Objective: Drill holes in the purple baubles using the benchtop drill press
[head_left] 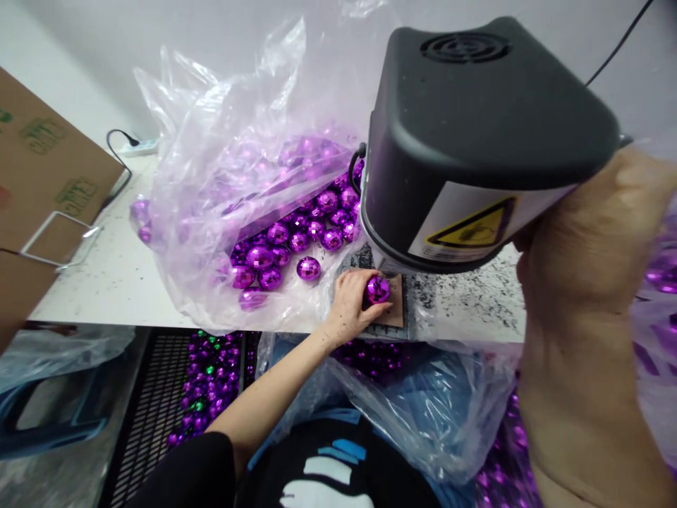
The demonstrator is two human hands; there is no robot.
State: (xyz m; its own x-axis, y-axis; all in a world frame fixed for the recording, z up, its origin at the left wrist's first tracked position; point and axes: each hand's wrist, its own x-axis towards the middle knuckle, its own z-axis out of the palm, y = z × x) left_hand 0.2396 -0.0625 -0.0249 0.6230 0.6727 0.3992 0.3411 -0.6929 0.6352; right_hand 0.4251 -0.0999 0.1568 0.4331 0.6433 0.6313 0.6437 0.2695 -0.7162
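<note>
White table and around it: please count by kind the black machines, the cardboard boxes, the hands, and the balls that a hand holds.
Black machine: 1
Cardboard box: 1
Left hand and right hand: 2
Held purple ball: 1
Total: 5
The purple pile overlaps too much to count.

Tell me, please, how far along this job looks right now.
Some seems done: dark flecks litter the table, though whether the balls in the crate below are finished cannot be told. In hand is one purple ball, held by the left hand beneath the black machine, right hand at its side. Many loose balls lie in the open bag, so plenty appears left.
</note>
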